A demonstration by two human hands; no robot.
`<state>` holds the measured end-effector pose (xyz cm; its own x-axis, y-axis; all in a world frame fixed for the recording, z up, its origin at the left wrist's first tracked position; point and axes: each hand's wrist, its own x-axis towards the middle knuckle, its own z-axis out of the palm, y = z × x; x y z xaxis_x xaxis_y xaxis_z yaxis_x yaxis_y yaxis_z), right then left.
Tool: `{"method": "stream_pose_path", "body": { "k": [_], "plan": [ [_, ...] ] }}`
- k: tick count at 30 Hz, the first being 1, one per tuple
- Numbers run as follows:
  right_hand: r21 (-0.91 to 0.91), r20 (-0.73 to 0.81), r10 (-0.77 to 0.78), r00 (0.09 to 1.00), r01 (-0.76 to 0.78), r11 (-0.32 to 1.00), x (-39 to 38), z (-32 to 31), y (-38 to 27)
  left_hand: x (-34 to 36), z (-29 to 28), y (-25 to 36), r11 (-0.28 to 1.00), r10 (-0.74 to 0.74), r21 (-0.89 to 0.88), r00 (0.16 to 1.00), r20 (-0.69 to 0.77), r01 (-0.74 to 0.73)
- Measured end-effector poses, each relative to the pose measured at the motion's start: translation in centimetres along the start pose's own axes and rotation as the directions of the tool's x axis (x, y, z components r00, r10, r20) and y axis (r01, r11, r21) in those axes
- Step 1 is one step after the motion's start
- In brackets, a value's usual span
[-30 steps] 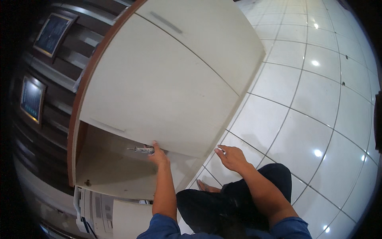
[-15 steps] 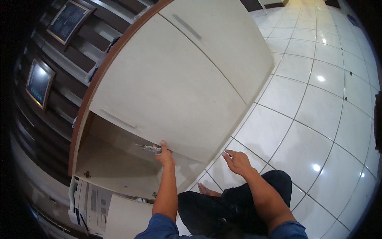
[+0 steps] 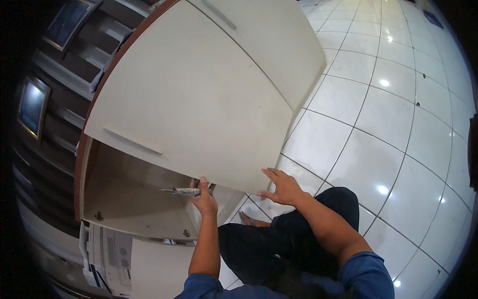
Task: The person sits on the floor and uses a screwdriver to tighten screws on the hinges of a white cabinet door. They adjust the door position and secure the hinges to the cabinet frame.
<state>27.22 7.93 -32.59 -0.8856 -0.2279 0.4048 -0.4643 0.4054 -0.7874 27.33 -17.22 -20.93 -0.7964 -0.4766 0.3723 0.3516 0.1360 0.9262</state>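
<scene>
My left hand [image 3: 203, 200] is closed round a screwdriver [image 3: 185, 191] with a worn, pale handle, its thin metal shaft pointing left into the cabinet opening. The thumb of that hand lies against the free edge of a cream cabinet door [image 3: 189, 94]. This door stands ajar, with a long bar handle [image 3: 133, 141] near its edge. My right hand [image 3: 284, 188] is at the door's lower corner, thumb and fingers spread apart. Its fingertips reach the door there; whether they press on it I cannot tell. Behind the door, part of the cabinet interior [image 3: 134, 184] shows.
Two metal hinge pieces [image 3: 99, 216] [image 3: 186, 232] sit along the cabinet's near side. A detached-looking cream panel [image 3: 162, 266] and a pale boxy machine [image 3: 115, 254] are at the lower left. White floor tiles [image 3: 376, 149] spread to the right. Framed pictures [image 3: 34, 107] hang at left.
My right hand has gone from a pinch beside the door to spread fingers at its lower corner. The door has swung slightly outward. The left hand keeps the screwdriver.
</scene>
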Motion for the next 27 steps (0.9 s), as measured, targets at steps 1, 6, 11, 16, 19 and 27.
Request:
{"method": "stream_pose_path", "body": {
  "k": [1, 6, 11, 16, 19, 27],
  "plan": [
    [-0.042, 0.016, -0.019, 1.0, 0.019, 0.999, -0.4, 0.0, -0.7, -1.0, 0.2, 0.3, 1.0, 0.006, -0.006, 0.999, 0.035, -0.006],
    [-0.175, -0.082, -0.039, 0.996, 0.024, 0.984, -1.5, -1.1, -4.7, -6.0, 2.5, 2.0, 0.999, -0.028, 0.024, 0.969, 0.244, 0.023],
    [-0.212, -0.062, 0.092, 0.994, -0.103, 0.972, -1.8, -3.0, -7.5, -9.3, 5.7, 3.4, 0.999, 0.044, -0.04, 0.918, 0.393, -0.03],
    [-0.325, -0.017, 0.316, 0.949, -0.304, 0.896, -2.1, -5.4, -9.6, -10.3, 7.6, 4.5, 0.996, 0.082, -0.068, 0.835, 0.544, -0.053],
    [-0.371, -0.043, 0.382, 0.923, -0.37, 0.852, -2.0, -7.0, -10.1, -10.9, 8.1, 4.9, 0.995, 0.051, -0.096, 0.824, 0.565, 0.004],
    [-0.411, -0.044, 0.403, 0.914, -0.384, 0.827, -2.6, -11.2, -7.4, -8.3, 2.1, 1.2, 0.986, -0.167, 0.101, 0.874, 0.455, 0.136]
  ]
}}
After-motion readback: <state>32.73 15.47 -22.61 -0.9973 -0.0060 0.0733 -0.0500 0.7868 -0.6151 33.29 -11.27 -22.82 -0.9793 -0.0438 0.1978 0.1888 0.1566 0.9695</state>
